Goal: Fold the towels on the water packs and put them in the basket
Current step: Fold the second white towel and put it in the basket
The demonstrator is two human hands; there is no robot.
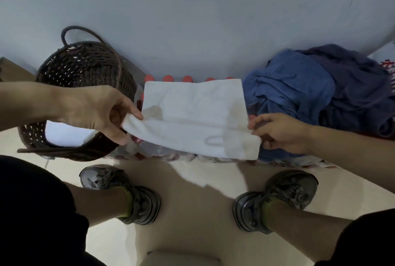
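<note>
Pinching the white towel point(193, 114) at its near corners, the left hand point(94, 112) and right hand point(280, 133) stretch it flat over the water packs point(168, 78) for folding; the wicker basket point(85, 86) waits at 9 o'clock, the blue towels point(299, 88) at 3.

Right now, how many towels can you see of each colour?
White towels: 2, one held by both hands, one in the basket
Light blue towel: 1
Dark blue towel: 1
Total: 4
</note>
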